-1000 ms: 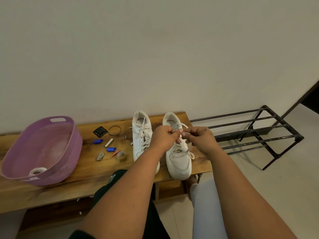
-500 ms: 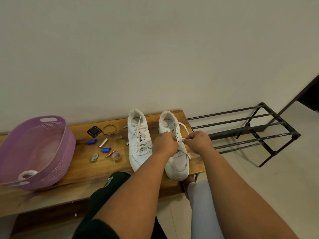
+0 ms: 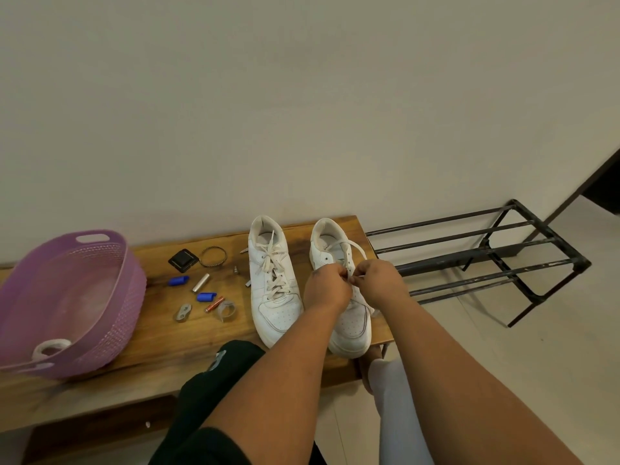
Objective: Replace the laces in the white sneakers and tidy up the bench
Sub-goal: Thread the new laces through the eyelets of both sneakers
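Observation:
Two white sneakers stand side by side on the wooden bench [image 3: 157, 337], toes toward me. The left sneaker [image 3: 273, 280] is laced and tied. Both my hands work over the middle of the right sneaker [image 3: 349, 327]. My left hand [image 3: 327, 290] and my right hand [image 3: 377, 283] each pinch the white lace [image 3: 355, 247], which loops up toward the shoe's heel. My fingers hide the lace ends and the eyelets under them.
A purple plastic basket [image 3: 131, 297] with a white roll inside sits at the bench's left. Small items lie between basket and shoes: a black square, a ring, blue caps, a metal tube, a tape roll [image 3: 226, 309]. A black metal shoe rack [image 3: 486, 260] stands right of the bench.
Both hands dropped from above the right sneaker down onto its lacing and stay close together. The lace loop now trails toward the heel. The camera tilted slightly.

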